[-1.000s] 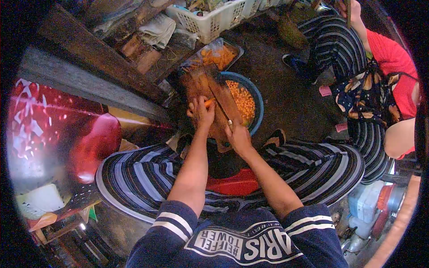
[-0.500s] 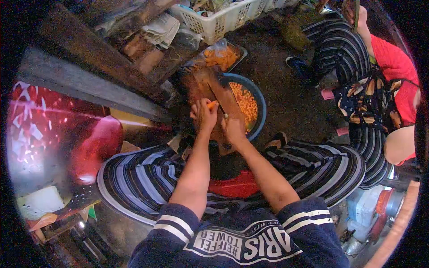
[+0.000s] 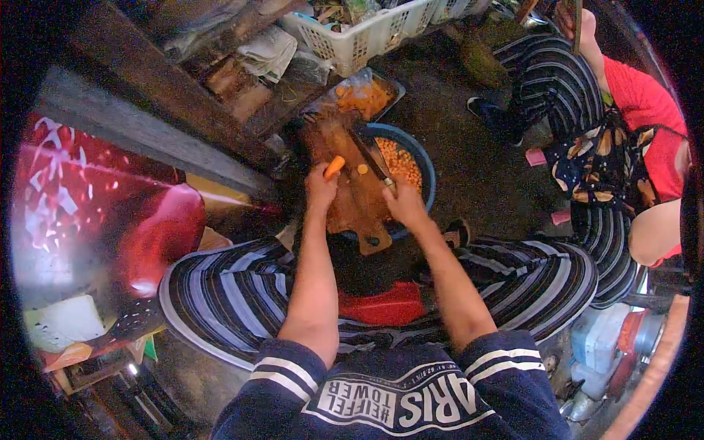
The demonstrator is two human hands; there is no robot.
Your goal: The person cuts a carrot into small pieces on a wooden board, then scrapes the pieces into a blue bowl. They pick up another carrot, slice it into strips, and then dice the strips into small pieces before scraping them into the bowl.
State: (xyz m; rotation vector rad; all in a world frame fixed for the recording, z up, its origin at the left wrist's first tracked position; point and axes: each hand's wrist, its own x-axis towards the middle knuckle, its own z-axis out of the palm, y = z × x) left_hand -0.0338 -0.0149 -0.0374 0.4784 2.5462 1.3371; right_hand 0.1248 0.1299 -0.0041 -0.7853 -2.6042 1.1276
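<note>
A wooden cutting board point(image 3: 356, 209) lies over the left part of a blue tub point(image 3: 429, 165) that holds many small orange pieces point(image 3: 400, 158). My left hand point(image 3: 321, 187) is closed round a carrot point(image 3: 334, 167) at the board's left side. In my right hand point(image 3: 403, 199) is the handle of a knife point(image 3: 374, 161), whose blade points up and left above the board's right edge. One small orange piece point(image 3: 362, 169) rests on the board between my hands.
Beyond the board is a tray point(image 3: 400, 92) with larger orange pieces. A white plastic basket point(image 3: 359, 44) stands at the top. Another person point(image 3: 645, 125) sits at the right. Wooden beams point(image 3: 169, 81) run along the left, above a red shiny surface point(image 3: 165, 235).
My hands have moved apart. The left hand has lifted the carrot up and left, and the right hand has shifted right with the knife, uncovering more of the board.
</note>
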